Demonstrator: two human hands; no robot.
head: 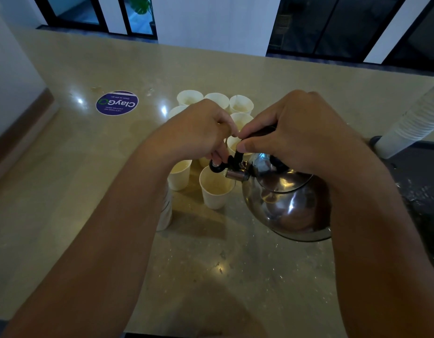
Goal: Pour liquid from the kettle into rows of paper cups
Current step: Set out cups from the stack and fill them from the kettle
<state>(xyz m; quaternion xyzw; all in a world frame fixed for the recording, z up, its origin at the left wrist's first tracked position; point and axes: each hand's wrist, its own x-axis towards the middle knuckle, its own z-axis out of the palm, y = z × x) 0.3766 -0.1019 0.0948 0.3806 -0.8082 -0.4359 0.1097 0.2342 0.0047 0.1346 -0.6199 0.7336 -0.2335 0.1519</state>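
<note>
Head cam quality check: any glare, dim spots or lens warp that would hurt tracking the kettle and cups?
Head view: dim overall; small bright glare spots on the countertop; the kettle mirrors its surroundings, muddying its outline; wide-angle warp bends the counter's far edge; both forearms cast broad shadows; the left hand and right hand hide several paper cups.

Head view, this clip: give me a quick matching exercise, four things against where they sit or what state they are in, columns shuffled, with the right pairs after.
Things:
1. kettle
2. round blue sticker
3. nearest paper cup
4. stack of cups

Places or states:
A. flat on the counter, far left
B. lying tilted at the right edge
C. held up by its handle, spout pointing left
D. upright, right under the spout

Pairs: 1-C, 2-A, 3-D, 4-B. The right hand grips the handle; the left hand pinches the black spout lever.
</note>
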